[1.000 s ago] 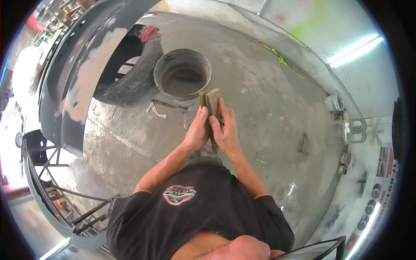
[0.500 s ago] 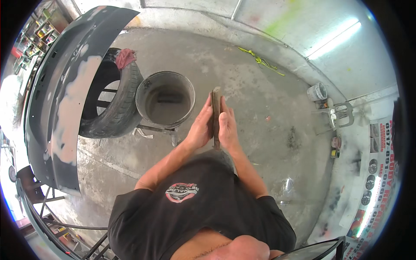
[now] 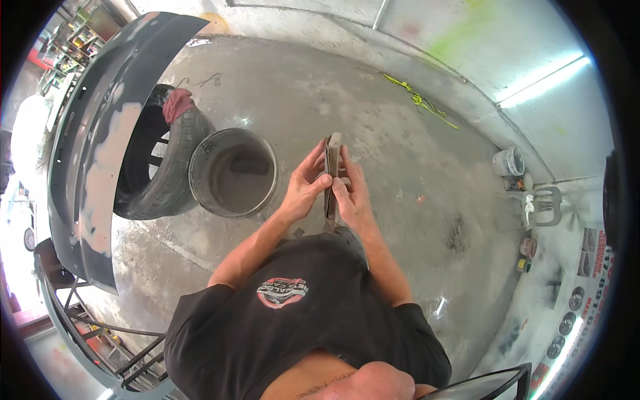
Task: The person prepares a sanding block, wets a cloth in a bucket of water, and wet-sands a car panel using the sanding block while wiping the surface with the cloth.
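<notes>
In front of my chest, a narrow block with thin dark sheets against it, apparently a sanding block with sandpaper (image 3: 334,157), stands on edge between my hands. My left hand (image 3: 305,189) grips its left side, fingers bent and thumb on the edge facing me. On the right side, my right hand (image 3: 353,193) holds it with the fingers along the face and the thumb near the left thumb. Left of my hands, a bucket (image 3: 208,170) holds murky grey water, with a dark shape inside.
A large car panel (image 3: 95,167) with sanded pale patches stands at the left. Beside it is a tire (image 3: 190,137) with a red rag (image 3: 177,105) on top. Yellow-green cord (image 3: 419,100) lies by the far wall; a small pail (image 3: 509,161) sits at the right wall.
My hands were pressed flat on both sides of the block; now the fingers are bent and both thumbs meet at its near edge. The bucket appears lower and further left as the view shifted.
</notes>
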`<state>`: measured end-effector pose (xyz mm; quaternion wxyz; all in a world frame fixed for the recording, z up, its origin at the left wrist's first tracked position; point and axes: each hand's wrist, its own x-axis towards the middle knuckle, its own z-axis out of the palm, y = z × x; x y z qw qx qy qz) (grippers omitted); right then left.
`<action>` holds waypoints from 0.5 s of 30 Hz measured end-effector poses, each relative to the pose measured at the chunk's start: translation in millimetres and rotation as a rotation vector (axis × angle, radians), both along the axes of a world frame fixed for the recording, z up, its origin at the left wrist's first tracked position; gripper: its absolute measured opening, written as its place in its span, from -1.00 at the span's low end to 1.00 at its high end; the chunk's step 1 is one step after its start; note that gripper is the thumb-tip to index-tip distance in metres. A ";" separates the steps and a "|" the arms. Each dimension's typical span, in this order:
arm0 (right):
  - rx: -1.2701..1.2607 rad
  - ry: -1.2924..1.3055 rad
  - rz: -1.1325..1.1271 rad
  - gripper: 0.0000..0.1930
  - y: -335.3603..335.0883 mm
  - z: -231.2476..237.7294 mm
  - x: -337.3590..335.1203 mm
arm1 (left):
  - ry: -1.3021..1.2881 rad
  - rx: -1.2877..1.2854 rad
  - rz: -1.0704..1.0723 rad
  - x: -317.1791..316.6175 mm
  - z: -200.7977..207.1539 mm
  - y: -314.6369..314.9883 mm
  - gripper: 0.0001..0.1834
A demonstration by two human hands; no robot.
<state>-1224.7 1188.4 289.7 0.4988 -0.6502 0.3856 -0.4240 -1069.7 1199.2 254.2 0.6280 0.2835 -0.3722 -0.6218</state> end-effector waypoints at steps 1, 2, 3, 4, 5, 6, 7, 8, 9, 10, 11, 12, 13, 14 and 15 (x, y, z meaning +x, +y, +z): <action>0.020 -0.064 -0.010 -0.31 -11.1 1.4 -9.1 | -0.014 0.003 0.012 -11.7 0.5 -9.7 0.05; 0.024 -0.077 0.005 -0.31 -21.4 0.3 -19.0 | -0.017 0.007 0.022 -25.4 2.6 -16.7 0.06; -0.021 -0.038 -0.031 -0.31 -32.2 -2.3 -29.2 | -0.020 0.011 0.034 -37.3 4.7 -24.0 0.07; -0.067 0.002 -0.063 -0.32 -42.6 -4.3 -39.0 | 0.000 0.037 0.008 -45.5 6.8 -33.3 0.08; -0.064 -0.009 -0.028 -0.32 -53.4 -4.8 -49.4 | -0.010 0.039 0.044 -56.5 5.9 -42.5 0.08; -0.068 0.023 -0.037 -0.33 -62.9 -7.1 -56.9 | -0.033 0.051 0.080 -65.8 2.2 -50.0 0.06; -0.073 0.055 -0.042 -0.35 -72.7 -9.8 -65.4 | -0.055 0.064 0.120 -75.6 -1.6 -56.7 0.05; -0.093 0.092 -0.014 -0.38 -83.4 -13.9 -77.5 | -0.068 0.073 0.175 -86.7 1.4 -62.6 0.05; -0.088 0.075 0.043 -0.38 -93.2 -16.9 -87.7 | -0.055 0.083 0.178 -99.6 8.1 -69.6 0.03; -0.215 0.105 0.073 -0.39 -102.4 -19.9 -97.3 | -0.039 0.092 0.178 -107.7 13.8 -74.0 0.01; -0.231 0.090 0.111 -0.36 -107.5 -20.0 -99.1 | -0.048 0.095 0.229 -110.0 17.9 -77.7 0.01; -0.245 0.074 0.150 -0.32 -113.2 -20.9 -101.3 | -0.056 0.132 0.231 -112.8 21.2 -81.1 0.00; -0.259 0.054 0.194 -0.29 -119.2 -21.7 -101.4 | -0.061 0.170 0.230 -114.5 23.9 -83.3 -0.01; -0.109 -0.022 0.274 -0.23 -122.1 -18.9 -100.3 | -0.063 0.186 0.282 -118.4 26.6 -84.7 -0.03; 0.044 -0.092 0.350 -0.18 -125.5 -17.2 -99.5 | -0.057 0.188 0.304 -119.1 24.7 -87.0 -0.03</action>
